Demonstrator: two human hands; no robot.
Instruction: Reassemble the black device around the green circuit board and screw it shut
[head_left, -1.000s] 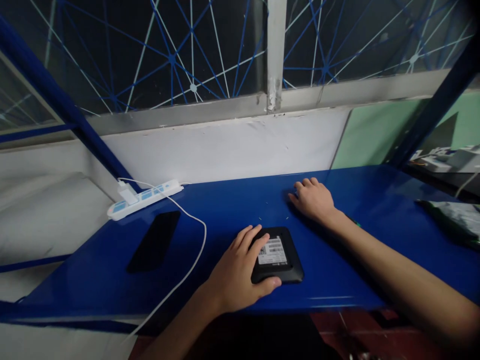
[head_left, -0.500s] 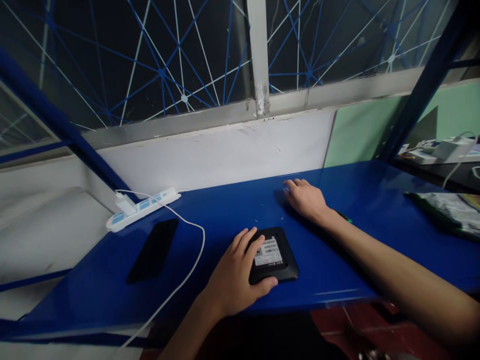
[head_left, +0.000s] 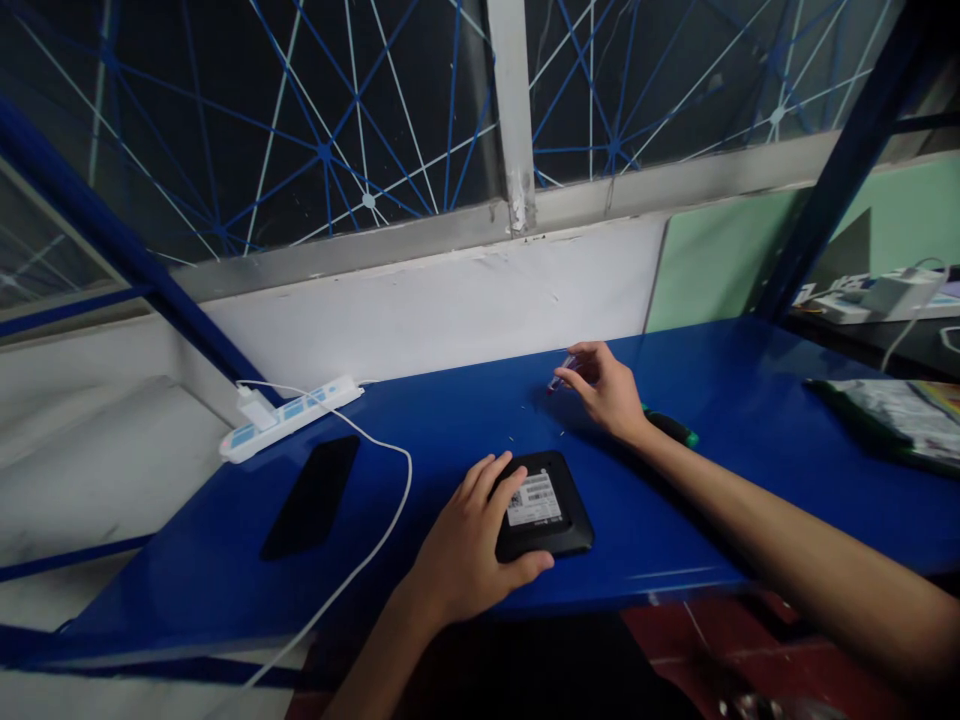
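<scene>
A flat black square device with a white printed label [head_left: 541, 500] lies on the blue table. My left hand [head_left: 472, 535] grips its left side, fingers across the top and thumb along the near edge. Beyond it, my right hand [head_left: 604, 385] pinches a small clear object with a reddish end [head_left: 559, 377] just above the table; its exact kind is too small to make out. Beside my right wrist lies a black and green handle [head_left: 671, 428], partly hidden by the arm. A few tiny pale pieces [head_left: 562, 433] are scattered between the device and my right hand.
On the left are a black phone-like slab [head_left: 311, 497], a white power strip [head_left: 289, 420] with a plug, and a white cable [head_left: 390, 520] running over the near edge. A silvery-green packet [head_left: 885, 415] lies at the right. A wall and window frame stand behind.
My right hand has risen from lying on the table and now pinches the small clear object. More of the green and black handle shows. My left hand stays on the device.
</scene>
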